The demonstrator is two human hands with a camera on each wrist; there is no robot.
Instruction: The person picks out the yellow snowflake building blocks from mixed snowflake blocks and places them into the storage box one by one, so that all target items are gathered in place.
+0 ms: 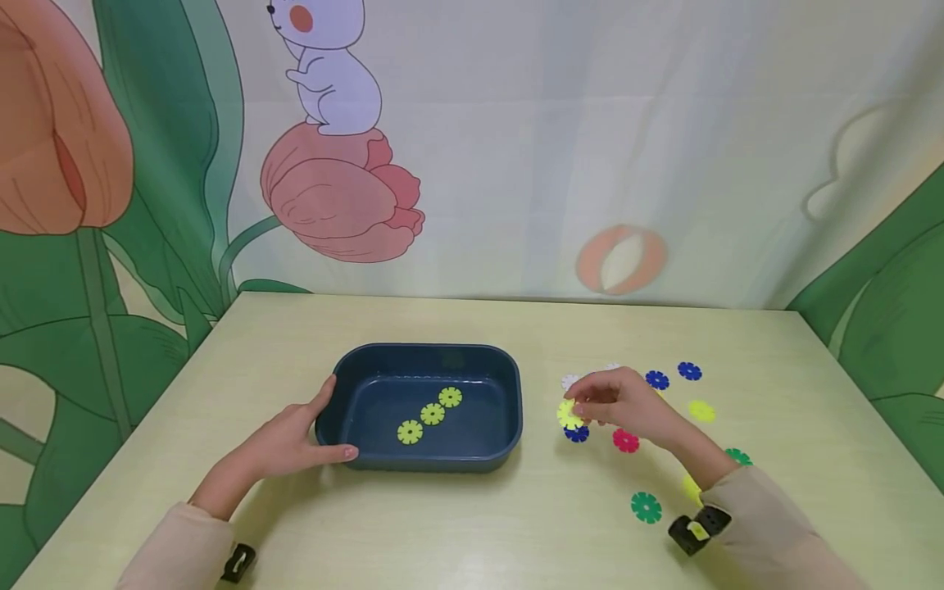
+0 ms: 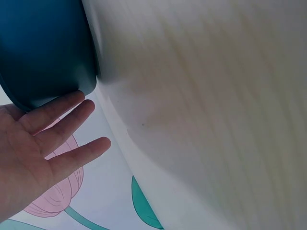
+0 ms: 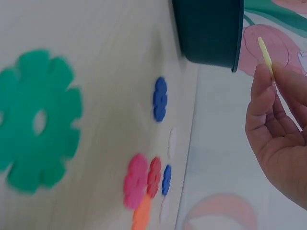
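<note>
My right hand (image 1: 623, 401) pinches a yellow notched plastic disc (image 1: 567, 415) between thumb and fingertips. Seen edge-on in the right wrist view, the yellow disc stands above the table, right of the basin in the head view. A blue disc (image 1: 577, 434) lies on the table just below it. With fingers straight and spread, my left hand (image 1: 283, 438) rests against the left end of a dark blue basin (image 1: 435, 464), its thumb by the near rim. Inside the basin, three yellow-green discs (image 1: 432, 414) lie in a slanting row.
Around my right hand and forearm lie more notched discs: a pink disc (image 1: 626, 441), a green disc (image 1: 646, 507), a yellow disc (image 1: 702, 410), blue discs (image 1: 689, 371) and a white disc (image 1: 569, 382). Some are partly hidden by the arm. A printed curtain (image 1: 501, 164) hangs behind the table.
</note>
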